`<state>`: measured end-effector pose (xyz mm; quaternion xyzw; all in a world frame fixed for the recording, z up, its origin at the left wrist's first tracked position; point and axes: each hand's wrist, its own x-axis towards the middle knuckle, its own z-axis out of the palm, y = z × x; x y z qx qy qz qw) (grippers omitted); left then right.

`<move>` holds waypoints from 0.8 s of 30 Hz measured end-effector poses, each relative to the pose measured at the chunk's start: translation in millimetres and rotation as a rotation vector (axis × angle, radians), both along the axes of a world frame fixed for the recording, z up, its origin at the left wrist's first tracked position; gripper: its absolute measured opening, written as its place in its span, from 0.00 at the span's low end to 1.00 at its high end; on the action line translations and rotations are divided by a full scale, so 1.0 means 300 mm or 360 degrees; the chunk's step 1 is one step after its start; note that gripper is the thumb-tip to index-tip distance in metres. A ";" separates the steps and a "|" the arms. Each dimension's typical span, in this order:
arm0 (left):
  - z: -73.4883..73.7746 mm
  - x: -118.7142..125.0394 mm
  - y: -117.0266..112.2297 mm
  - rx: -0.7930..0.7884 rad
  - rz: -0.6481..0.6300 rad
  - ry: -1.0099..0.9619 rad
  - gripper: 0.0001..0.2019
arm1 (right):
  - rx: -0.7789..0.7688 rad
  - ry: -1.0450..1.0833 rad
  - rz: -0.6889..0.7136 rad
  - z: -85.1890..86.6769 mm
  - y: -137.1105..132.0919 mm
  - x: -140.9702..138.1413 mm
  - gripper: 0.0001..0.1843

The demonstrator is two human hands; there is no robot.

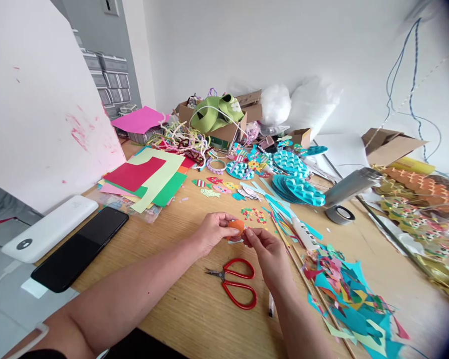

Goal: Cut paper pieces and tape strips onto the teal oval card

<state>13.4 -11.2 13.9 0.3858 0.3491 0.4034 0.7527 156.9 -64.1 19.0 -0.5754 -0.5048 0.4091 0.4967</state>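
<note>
Above the middle of the table, my left hand [214, 233] pinches a small rounded orange paper cutout [236, 228] between thumb and fingers. My right hand [264, 247] is closed in a pinch at the cutout's right edge; whatever lies between its fingertips is too small to make out. Red-handled scissors [239, 283] rest on the table just below both hands, blades pointing left. Tiny coloured paper bits [253, 215] lie beyond the fingers. Farther back are several decorated paper fish [221, 189]. A white glue bottle [304, 234] lies right of my right hand.
Coloured paper sheets [145, 174], a black phone [80, 248] and a white power bank [49, 228] are on the left. Blue scalloped discs [297, 189], a metal flask [353, 185], tape [339, 214] and paper scraps [353, 289] crowd the right. Thin sticks [303, 271] run beside the scraps.
</note>
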 end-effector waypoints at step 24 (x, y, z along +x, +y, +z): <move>0.012 -0.002 -0.008 -0.0095 -0.0170 0.0057 0.26 | -0.0019 -0.0133 -0.0127 0.000 -0.007 -0.003 0.19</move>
